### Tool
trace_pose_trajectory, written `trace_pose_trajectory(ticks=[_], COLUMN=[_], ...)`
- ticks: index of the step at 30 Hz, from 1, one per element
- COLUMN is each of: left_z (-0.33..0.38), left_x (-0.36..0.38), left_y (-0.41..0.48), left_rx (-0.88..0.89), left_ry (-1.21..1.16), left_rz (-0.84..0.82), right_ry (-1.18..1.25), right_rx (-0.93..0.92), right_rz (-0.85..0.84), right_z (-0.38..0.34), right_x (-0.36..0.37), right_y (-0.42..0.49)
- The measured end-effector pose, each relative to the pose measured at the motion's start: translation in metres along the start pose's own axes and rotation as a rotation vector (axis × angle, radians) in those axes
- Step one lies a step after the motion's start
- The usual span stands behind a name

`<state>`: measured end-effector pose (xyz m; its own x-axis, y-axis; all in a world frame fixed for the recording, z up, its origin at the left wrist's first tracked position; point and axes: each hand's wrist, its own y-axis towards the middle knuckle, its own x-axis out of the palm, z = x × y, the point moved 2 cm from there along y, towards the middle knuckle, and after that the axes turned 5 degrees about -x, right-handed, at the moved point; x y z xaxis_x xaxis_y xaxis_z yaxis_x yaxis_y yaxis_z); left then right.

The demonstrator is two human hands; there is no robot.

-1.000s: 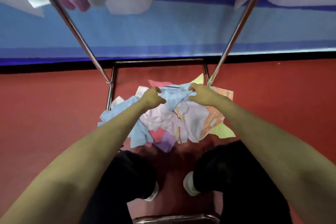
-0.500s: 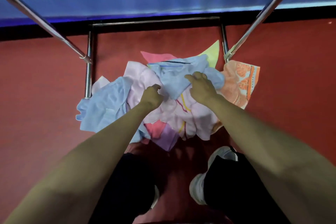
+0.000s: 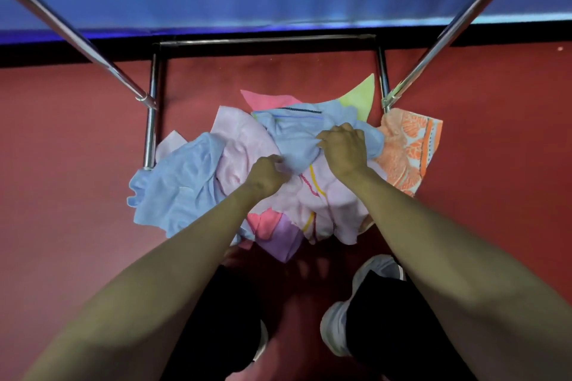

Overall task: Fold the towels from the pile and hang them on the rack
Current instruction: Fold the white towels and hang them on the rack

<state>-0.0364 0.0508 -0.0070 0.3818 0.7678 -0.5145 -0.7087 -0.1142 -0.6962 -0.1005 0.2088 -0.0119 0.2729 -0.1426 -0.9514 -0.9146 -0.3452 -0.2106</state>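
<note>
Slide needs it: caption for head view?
Left hand and right hand grip striped blue towel atop pile within rack base.

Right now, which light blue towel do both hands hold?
The light blue towel with the dark stripe, on top in the middle; left hand and right hand grip it. The plain light blue towel lies untouched at the left.

Two hands: left hand (image 3: 267,178), right hand (image 3: 343,150). One towel pile (image 3: 244,148): two light blue towels (image 3: 173,185), one orange-patterned towel (image 3: 408,148), one yellow-green towel (image 3: 359,96), one lilac towel (image 3: 281,241); pinks too bunched to count. Two slanted rack poles (image 3: 77,39). Two white shoes (image 3: 337,325).
</note>
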Motion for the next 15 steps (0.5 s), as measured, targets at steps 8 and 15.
trace_pose_trajectory(ticks=[8,15], left_z=[0.051,0.074], left_x=[-0.053,-0.082], left_y=[-0.086,-0.174], left_rx=[0.137,-0.012], left_ry=[-0.169,-0.897], left_rz=[0.149,0.027], right_ry=[0.338,0.727], right_rx=[-0.095,-0.161], right_rz=[0.26,0.412], right_z=[-0.03,-0.051], right_x=[-0.129,-0.22], right_y=[-0.045,-0.106])
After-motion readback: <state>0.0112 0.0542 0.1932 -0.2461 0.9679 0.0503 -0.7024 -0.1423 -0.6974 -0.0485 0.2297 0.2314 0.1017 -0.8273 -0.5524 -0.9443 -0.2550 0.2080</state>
